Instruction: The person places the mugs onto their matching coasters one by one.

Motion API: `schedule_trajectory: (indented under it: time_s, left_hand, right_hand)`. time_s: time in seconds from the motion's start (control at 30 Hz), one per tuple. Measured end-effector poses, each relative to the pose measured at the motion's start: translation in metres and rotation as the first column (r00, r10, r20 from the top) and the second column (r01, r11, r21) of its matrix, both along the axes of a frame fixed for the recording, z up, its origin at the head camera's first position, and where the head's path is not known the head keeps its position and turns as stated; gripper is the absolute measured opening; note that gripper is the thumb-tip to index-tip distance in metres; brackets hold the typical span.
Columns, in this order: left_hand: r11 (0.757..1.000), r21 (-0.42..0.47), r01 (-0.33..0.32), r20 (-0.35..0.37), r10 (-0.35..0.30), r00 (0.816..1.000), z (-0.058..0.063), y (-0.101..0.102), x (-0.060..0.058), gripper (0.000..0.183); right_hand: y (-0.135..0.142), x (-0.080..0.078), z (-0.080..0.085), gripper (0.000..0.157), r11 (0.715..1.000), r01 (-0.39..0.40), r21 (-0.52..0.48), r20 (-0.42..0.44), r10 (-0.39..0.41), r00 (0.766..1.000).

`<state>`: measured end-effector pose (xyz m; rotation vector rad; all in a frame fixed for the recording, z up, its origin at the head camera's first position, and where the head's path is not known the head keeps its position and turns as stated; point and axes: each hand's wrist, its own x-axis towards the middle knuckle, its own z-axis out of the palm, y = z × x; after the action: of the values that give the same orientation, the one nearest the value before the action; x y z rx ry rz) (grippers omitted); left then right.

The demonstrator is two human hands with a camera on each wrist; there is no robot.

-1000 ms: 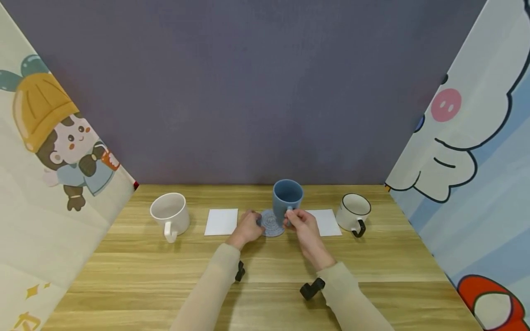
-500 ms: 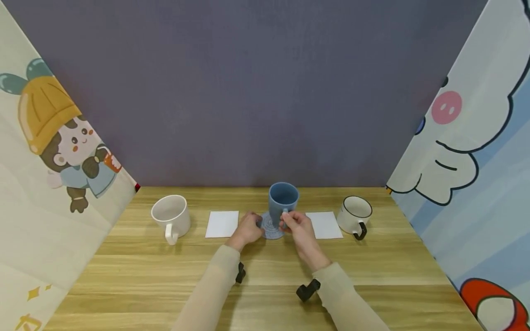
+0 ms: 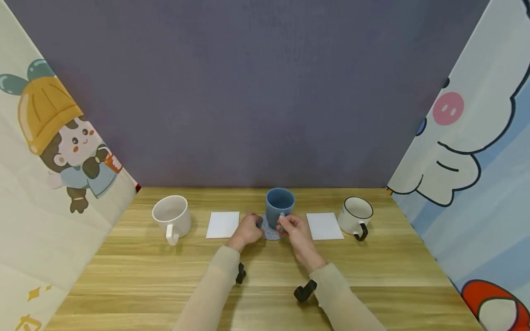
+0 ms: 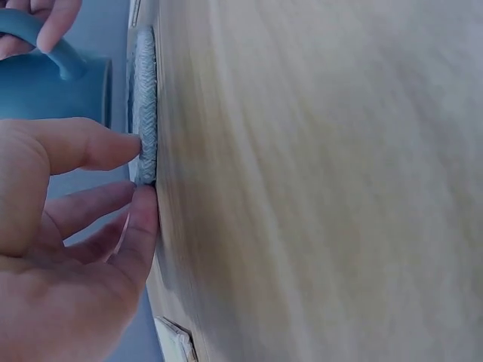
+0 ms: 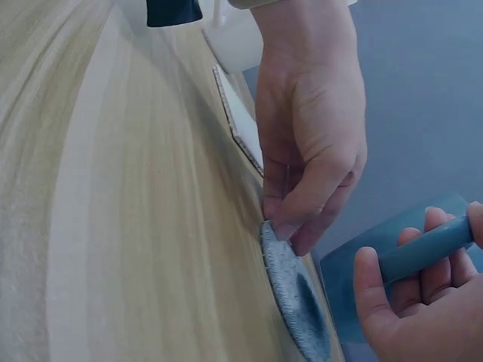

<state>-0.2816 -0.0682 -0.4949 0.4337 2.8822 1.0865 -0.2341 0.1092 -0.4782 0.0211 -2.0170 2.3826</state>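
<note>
In the head view my right hand (image 3: 299, 233) holds the handle of a blue mug (image 3: 276, 212), upright over a round woven grey-blue coaster (image 3: 271, 235). The left wrist view shows a narrow gap between the mug's base (image 4: 94, 94) and the coaster (image 4: 147, 105). My left hand (image 3: 248, 229) pinches the coaster's left edge, thumb on top and fingertips low at the rim. From the right wrist, the mug's shadow falls on the coaster (image 5: 281, 275), and my right fingers curl round the handle (image 5: 423, 253).
On the wooden table (image 3: 265, 299), two white square coasters (image 3: 222, 225) (image 3: 325, 225) flank the middle. A white mug (image 3: 174, 218) stands at left, and a white mug with black rim and handle (image 3: 354, 217) at right. A dark grey panel (image 3: 265, 92) rises behind.
My right hand has brought the blue mug a little leftward and down, from the coaster's right side to over its middle. My left hand stays at the coaster's edge.
</note>
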Motion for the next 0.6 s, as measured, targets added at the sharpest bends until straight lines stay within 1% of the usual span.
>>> schedule_trajectory:
  time_s: [0.17, 0.37, 0.47, 0.6]
  left_hand:
    - [1.000, 0.005, 0.002, -0.017, -0.001, 1.000, -0.001, -0.001, 0.000, 0.042]
    - [1.000, 0.018, -0.019, -0.007, 0.020, 1.000, -0.004, 0.000, -0.001, 0.040]
    - [0.999, 0.021, -0.029, 0.002, 0.029, 1.000, -0.003, 0.001, -0.001, 0.039]
    - [0.999, 0.017, -0.032, -0.007, 0.032, 0.999, -0.001, 0.002, -0.001, 0.033]
  right_hand:
    - [-0.004, 0.001, -0.005, 0.019, 1.000, -0.001, 0.011, 0.002, 0.001, 1.000]
    - [-0.011, 0.000, -0.012, 0.020, 0.998, 0.008, 0.057, 0.004, -0.008, 1.000]
    - [-0.013, 0.001, -0.013, 0.022, 0.998, 0.016, 0.068, 0.007, -0.016, 1.000]
    - [-0.016, 0.003, -0.012, 0.023, 0.996, 0.027, 0.083, 0.005, -0.028, 1.000]
